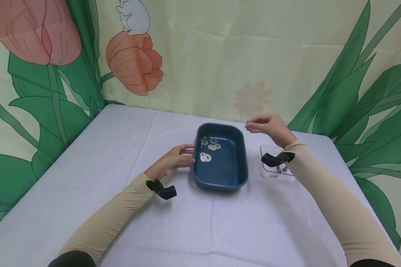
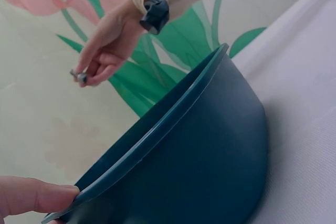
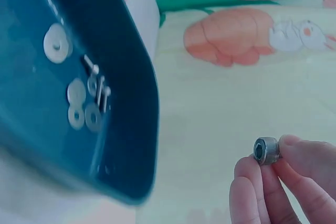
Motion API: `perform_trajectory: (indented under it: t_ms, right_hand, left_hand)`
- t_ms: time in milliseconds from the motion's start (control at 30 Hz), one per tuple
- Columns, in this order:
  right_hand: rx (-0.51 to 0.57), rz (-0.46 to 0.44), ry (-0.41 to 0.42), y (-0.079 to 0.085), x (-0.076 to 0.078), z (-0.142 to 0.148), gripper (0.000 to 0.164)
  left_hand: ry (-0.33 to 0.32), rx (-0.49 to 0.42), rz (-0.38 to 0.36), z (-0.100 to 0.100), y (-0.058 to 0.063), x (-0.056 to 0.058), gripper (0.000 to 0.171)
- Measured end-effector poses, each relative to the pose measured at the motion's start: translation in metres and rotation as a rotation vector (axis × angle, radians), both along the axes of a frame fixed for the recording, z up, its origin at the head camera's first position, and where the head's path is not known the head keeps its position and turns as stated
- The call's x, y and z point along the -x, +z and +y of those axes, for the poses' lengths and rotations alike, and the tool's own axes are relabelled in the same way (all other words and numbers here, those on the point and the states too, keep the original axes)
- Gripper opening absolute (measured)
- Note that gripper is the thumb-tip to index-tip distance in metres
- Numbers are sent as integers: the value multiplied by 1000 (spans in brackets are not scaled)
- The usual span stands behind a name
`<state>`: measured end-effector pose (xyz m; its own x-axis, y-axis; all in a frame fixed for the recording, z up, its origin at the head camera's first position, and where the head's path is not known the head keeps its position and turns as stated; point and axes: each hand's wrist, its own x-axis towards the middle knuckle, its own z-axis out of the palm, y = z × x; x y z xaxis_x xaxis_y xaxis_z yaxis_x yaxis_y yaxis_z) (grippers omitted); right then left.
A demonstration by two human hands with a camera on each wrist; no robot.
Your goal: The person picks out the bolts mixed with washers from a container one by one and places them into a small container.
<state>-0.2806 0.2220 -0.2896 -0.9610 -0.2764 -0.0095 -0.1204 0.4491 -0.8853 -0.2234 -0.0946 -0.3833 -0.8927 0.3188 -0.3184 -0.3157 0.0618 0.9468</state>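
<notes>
My right hand is raised past the far right corner of a deep blue plastic tray. Between its thumb and fingers it pinches a socket head bolt, whose knurled head and hex hole face the camera in the right wrist view; the rest is mostly hidden by the fingers. At the tray's left side, my left hand holds the rim, its thumb against the edge in the left wrist view. Flat washers and several small screws lie on the tray's floor, towards its left and far end.
Right of the tray, under the right forearm, sits a clear plastic box or lid with a few metal bolts in it, partly covered by the wrist camera. A white cloth covers the table; a printed curtain hangs behind it.
</notes>
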Motion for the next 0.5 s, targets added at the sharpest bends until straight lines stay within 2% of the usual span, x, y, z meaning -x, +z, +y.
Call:
perform_trajectory:
  t_ms: [367,500]
  right_hand:
    - [-61,-21,-100,1,-10,52,36]
    - [-94,-30,-126,-1,-16,70,29]
  left_hand:
    - [9,5,-8,0,-1,1,62]
    - [3,15,1,1,-1,1,62]
